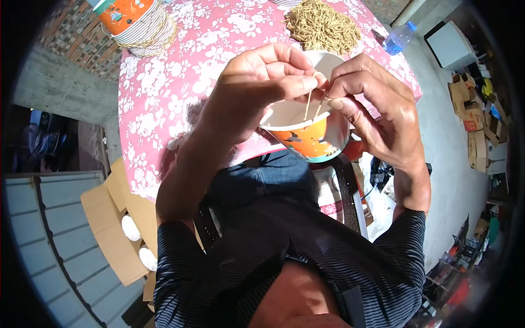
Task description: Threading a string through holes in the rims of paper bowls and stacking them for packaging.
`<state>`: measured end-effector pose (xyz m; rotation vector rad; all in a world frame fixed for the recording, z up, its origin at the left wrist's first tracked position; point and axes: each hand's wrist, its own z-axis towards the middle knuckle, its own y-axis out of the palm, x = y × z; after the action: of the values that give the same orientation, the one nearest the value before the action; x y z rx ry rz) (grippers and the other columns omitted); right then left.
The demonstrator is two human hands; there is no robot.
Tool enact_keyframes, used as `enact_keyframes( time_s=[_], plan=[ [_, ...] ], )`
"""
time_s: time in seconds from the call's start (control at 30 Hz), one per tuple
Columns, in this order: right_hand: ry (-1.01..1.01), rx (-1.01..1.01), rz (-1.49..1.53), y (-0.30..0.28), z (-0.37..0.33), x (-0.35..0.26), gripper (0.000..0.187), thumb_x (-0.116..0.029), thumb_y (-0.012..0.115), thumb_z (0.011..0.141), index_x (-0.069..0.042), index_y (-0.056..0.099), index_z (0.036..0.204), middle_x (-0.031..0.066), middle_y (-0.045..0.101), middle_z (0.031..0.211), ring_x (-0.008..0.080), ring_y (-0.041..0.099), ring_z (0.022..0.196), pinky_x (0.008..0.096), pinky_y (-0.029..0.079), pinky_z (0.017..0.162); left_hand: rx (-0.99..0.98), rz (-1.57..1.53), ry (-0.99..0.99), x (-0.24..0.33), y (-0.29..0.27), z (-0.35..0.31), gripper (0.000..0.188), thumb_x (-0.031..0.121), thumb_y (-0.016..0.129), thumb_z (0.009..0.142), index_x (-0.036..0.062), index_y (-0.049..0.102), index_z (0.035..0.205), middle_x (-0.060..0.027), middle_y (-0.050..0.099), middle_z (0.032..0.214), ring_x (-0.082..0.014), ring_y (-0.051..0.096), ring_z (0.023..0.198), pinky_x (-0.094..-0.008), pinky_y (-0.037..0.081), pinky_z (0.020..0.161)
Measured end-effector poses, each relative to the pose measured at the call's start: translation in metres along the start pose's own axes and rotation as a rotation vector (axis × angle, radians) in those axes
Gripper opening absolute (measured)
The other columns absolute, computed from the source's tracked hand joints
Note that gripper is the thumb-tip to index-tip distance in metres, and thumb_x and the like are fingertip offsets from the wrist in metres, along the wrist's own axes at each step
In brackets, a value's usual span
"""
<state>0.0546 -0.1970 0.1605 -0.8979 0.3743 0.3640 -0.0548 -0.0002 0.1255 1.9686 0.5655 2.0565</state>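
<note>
My left hand [257,87] and my right hand [377,106] meet over an orange paper cup [309,136] with a white inside, held up in front of my chest. The fingertips of both hands pinch a thin tan string [313,105] that hangs over the cup's rim. The cup rests against the fingers of both hands. Which hand carries the cup's weight I cannot tell. My forearms come up from the lower edge in dark striped sleeves.
A table with a pink floral cloth [164,93] lies beyond my hands. On it sit a pile of tan strings [322,24] and a stack of orange cups [136,22]. A plastic bottle [398,38] lies at right. An open cardboard box [117,229] stands at lower left.
</note>
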Motion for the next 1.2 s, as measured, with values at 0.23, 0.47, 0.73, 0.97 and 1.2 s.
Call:
enact_keyframes(
  time_s=[0.23,0.47,0.73,0.97,1.2],
  plan=[
    [0.192,0.016,0.153,0.003,-0.005,0.011,0.004,-0.002,0.071,0.092,0.0,0.069,0.095,0.0095,0.066,0.086,0.0222,0.065,0.079,0.0335,0.05,0.071,-0.049,0.21,-0.004,-0.004,-0.003,0.002,0.027,0.001,0.069,0.09,-0.0061,0.062,0.115,-0.0121,0.071,0.1,-0.018,0.07,0.092,-0.0299,0.056,0.087],
    [0.234,0.042,0.17,0.01,-0.006,0.014,0.004,-0.002,0.071,0.092,0.0,0.069,0.094,0.009,0.066,0.086,0.0221,0.065,0.078,0.0335,0.05,0.071,-0.075,0.259,0.036,-0.008,0.005,0.002,0.034,0.004,0.081,0.086,-0.0038,0.066,0.116,-0.0101,0.073,0.103,-0.0142,0.071,0.096,-0.027,0.058,0.085],
    [-0.026,0.394,0.103,0.031,0.022,0.038,0.004,0.002,0.071,0.091,0.003,0.067,0.092,0.0087,0.064,0.083,0.0187,0.063,0.075,0.0307,0.049,0.066,-0.153,0.306,0.103,0.029,-0.013,0.018,0.035,0.0,0.073,0.09,-0.0048,0.061,0.123,-0.0098,0.072,0.098,-0.0182,0.073,0.093,-0.0305,0.06,0.086],
    [-0.305,0.806,-0.14,0.064,0.105,0.048,0.008,-0.005,0.073,0.095,-0.004,0.065,0.097,0.0038,0.058,0.076,0.0145,0.054,0.065,0.0273,0.048,0.063,-0.019,0.633,0.424,0.112,-0.041,0.009,0.029,0.005,0.072,0.094,-0.004,0.063,0.119,-0.0178,0.067,0.107,-0.0257,0.067,0.103,-0.0395,0.055,0.092],
    [-0.278,0.485,0.183,0.118,0.052,0.071,0.016,0.009,0.075,0.083,0.001,0.066,0.094,0.0097,0.062,0.089,0.0206,0.059,0.08,0.0312,0.048,0.069,0.131,0.457,0.12,0.048,-0.056,-0.043,0.014,0.001,0.072,0.092,-0.0014,0.069,0.105,-0.0077,0.069,0.089,-0.0126,0.07,0.079,-0.0267,0.058,0.073]
  ],
)
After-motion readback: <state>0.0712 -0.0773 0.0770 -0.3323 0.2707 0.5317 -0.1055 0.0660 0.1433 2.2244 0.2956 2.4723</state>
